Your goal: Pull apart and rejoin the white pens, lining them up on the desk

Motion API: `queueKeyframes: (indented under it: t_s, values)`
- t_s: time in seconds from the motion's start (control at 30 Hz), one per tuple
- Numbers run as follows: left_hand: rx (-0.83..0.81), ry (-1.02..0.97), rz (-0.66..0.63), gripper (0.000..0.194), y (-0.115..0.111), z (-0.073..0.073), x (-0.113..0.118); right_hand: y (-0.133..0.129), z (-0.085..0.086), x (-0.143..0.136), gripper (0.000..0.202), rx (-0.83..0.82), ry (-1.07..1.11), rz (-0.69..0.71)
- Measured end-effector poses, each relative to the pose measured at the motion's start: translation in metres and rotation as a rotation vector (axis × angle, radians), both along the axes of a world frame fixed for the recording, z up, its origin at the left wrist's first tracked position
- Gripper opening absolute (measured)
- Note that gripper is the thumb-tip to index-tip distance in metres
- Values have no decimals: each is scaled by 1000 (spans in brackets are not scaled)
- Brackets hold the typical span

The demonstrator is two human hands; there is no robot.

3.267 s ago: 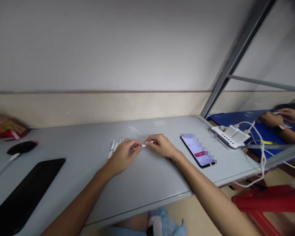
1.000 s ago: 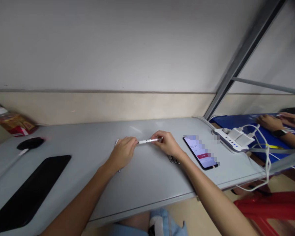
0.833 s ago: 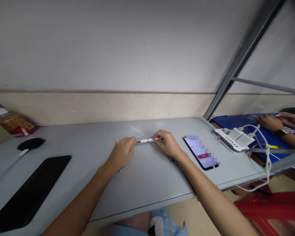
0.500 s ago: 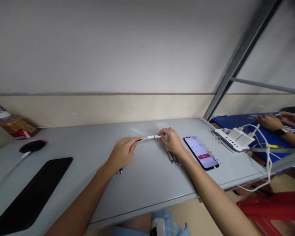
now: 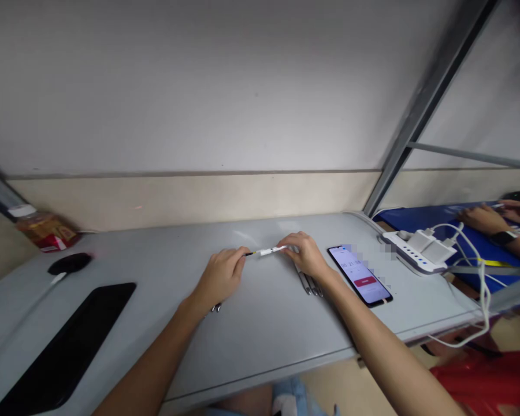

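Note:
Above the grey table (image 5: 260, 341), my left hand (image 5: 223, 274) pinches a thin black rod with a yellowish tip, which points right. My right hand (image 5: 303, 254) has its fingers closed on the right end of a slim white tube (image 5: 268, 251). The rod's tip is at or very close to the tube's left end; whether it is inside is too small to tell. Several silver pens (image 5: 309, 284) lie beneath my right hand. Small metallic tips (image 5: 216, 308) show below my left wrist.
Right of my right hand lie a lit phone (image 5: 361, 277) and a white power strip (image 5: 411, 254) with cables. To the left are a black mat (image 5: 69, 346), a black puck-like object (image 5: 69, 264) and a bottle (image 5: 47, 230). Another person's hands (image 5: 485, 219) are at far right.
The view has shifted a little, so everything sits slightly lower and further right. The tube has tilted, its right end now higher, and a clear piece at my right fingers no longer shows.

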State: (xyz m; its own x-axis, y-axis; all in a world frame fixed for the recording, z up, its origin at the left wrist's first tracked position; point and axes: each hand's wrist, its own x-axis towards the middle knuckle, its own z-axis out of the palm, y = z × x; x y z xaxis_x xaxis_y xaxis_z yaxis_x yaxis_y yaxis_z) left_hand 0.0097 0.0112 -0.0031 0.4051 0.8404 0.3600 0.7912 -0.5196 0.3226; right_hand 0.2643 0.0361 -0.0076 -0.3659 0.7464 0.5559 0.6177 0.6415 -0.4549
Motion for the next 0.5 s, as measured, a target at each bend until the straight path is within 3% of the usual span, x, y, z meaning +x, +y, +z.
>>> queueKeyframes:
  t_s: [0.17, 0.5]
  values:
    - [26, -24, 44, 28, 5, -1, -7, 1, 2, 5, 15, 8, 55, -65]
    - [-10, -16, -11, 27, -1, -3, 1, -2, 1, -4, 14, -23, 40, 38]
